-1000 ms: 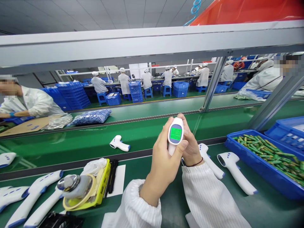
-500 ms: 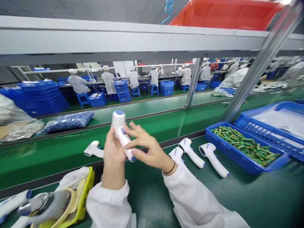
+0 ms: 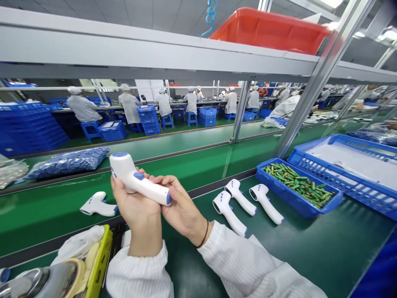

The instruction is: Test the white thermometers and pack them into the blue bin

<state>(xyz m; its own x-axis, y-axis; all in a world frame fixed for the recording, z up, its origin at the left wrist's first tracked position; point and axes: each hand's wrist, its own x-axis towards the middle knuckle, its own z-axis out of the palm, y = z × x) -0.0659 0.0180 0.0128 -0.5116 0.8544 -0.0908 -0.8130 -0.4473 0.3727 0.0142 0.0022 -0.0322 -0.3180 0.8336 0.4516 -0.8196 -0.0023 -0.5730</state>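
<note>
The left hand point(image 3: 133, 209) cradles the head and the right hand point(image 3: 182, 205) closes around the handle of the white plastic thermometer point(image 3: 136, 178), held at center frame. The shell appears light, stiff and smooth; grasp by the handle.

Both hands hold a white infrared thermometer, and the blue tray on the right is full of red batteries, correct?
No: the head view shows green batteries in the blue tray, not red. The white infrared thermometer is held as you said.
</note>
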